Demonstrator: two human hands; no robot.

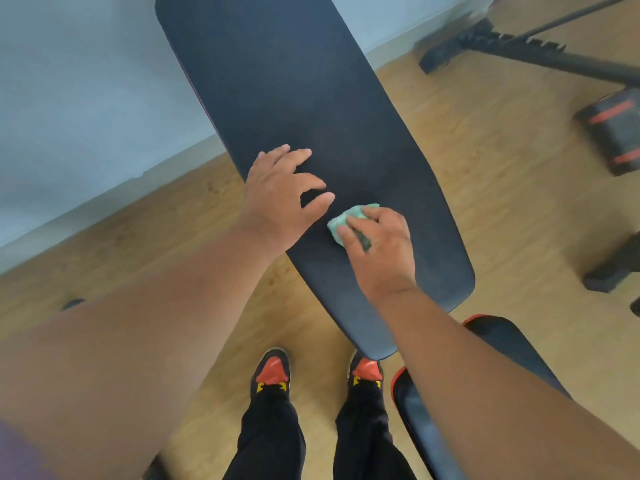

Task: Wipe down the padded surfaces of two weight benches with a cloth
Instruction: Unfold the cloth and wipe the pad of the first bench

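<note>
- Right hand [379, 242] curled over a bunched green cloth [346, 221], fingers and thumb pinching it and pressing it down on the near half of the long black pad [294, 98].
- Left hand [282, 188] spread, fingers relaxed and apart, holding nothing; fingertips resting on the same pad, just beside the cloth.
- Cloth judged light, soft and limp; best kept wadded under the palm as now, so no loose corner drags or folds under.
- Pad of this bench tilted up and away toward the wall; matte, faintly grainy cover, probably firm foam under vinyl, so likely some give under pressure and some grip against the cloth. Steadying with the free hand looks sensible, since a tilted back could rock.
- Seat pad [485, 393] with red edging just below and to the right, near the right forearm, not touched.
- Frame of a second bench [519, 50] on the wooden floor [450, 133], well apart at upper right; dumbbell [613, 129] with red stripes near it.
- No brand, label or readable writing anywhere.
</note>
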